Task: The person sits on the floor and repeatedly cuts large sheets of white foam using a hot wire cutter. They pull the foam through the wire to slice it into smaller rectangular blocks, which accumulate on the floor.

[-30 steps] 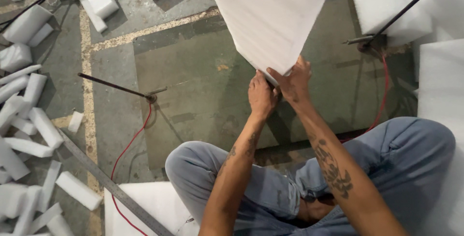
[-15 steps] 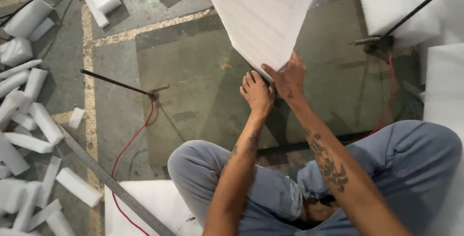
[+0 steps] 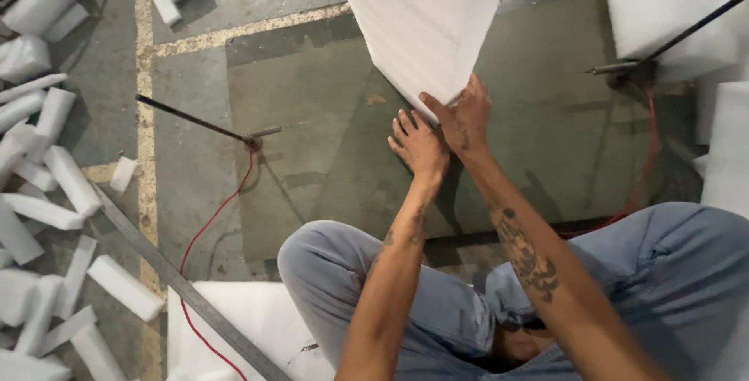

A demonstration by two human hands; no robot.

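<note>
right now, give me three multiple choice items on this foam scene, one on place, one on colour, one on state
1. Where do the loose foam strips lie?
A. on the floor at the picture's left
B. on the person's lap
C. on top of the big block

2. What colour is the cable that runs from the thin rod?
A. blue
B. red
C. yellow

3. How is the white foam block being kept?
A. lying untouched
B. left hand and right hand both at its lower corner
C. one hand only

Answers: 1 A, the strips litter the floor at left; 2 B, the cable shows red; 3 B, both hands meet the corner.
</note>
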